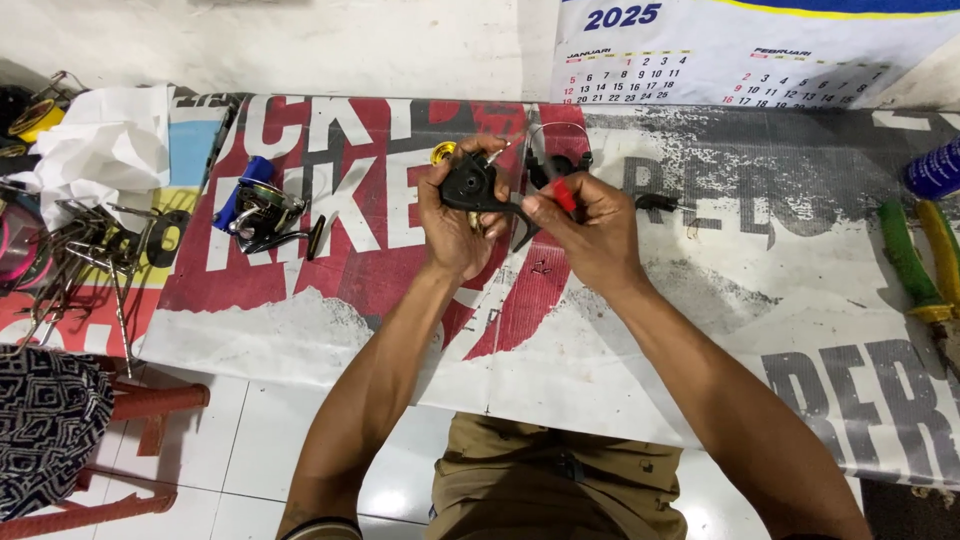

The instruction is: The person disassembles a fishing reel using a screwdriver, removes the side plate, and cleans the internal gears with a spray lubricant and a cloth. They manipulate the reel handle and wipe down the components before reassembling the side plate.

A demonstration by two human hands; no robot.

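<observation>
Black reel body (470, 186): held above the printed banner (700, 300) on the bench, mid-frame, slightly toward 12 o'clock. Its round housing sits at the upper left; the foot/stem (520, 215) runs out toward 4 o'clock. So the long axis goes roughly 10-to-4, stem end pointing at the right hand.

Left hand (452, 225): closed around the housing from the 7 o'clock side, fingers curled over the top edge, firm hold. This is the nearer hand; it carries the part.

Right hand (590, 225): sits at 3 o'clock from the body, just beside it, fingers pinched on a red-handled tool (562, 193). Tool shaft angles toward 10 o'clock, tip at the housing. Whether the tip touches a screw I cannot tell, since the fingers hide it.

Outward:
- gold knob (443, 152) at 11 o'clock, just behind the left hand
- wire bail with black rotor parts (560, 160) at 1 o'clock
- 1 complete spinning reel (265, 212) at 9 o'clock, well apart
- 2 green-handled pliers (915, 265) at 3 o'clock, far edge
- wall calendar (740, 50) at 12 o'clock
</observation>
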